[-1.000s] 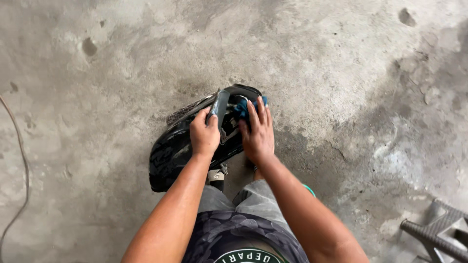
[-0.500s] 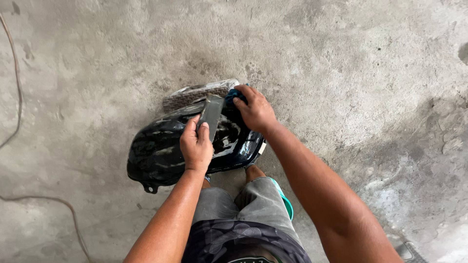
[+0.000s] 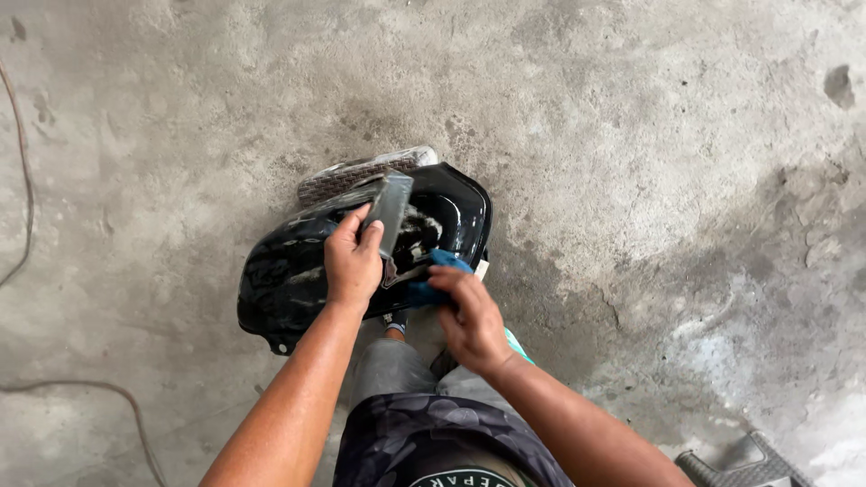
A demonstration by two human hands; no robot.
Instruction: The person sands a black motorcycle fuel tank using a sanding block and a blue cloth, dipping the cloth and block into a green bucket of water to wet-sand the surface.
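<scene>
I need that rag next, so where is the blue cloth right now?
In the head view, the blue cloth is under the right hand, pressed on the near edge of the glossy black tank, just right of the left hand.

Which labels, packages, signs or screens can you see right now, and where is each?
Small tag: pale, squarish, at the right edge of the glossy black tank, just beyond the right hand.
Shirt print: pale curved lettering on the dark shirt, bottom edge of view, partly cut off.
No packages, signs or screens in view.

Bright, even daylight, soft shadows, sharp focus (slight glare on the glossy black panel [image 3: 451, 212]).
</scene>
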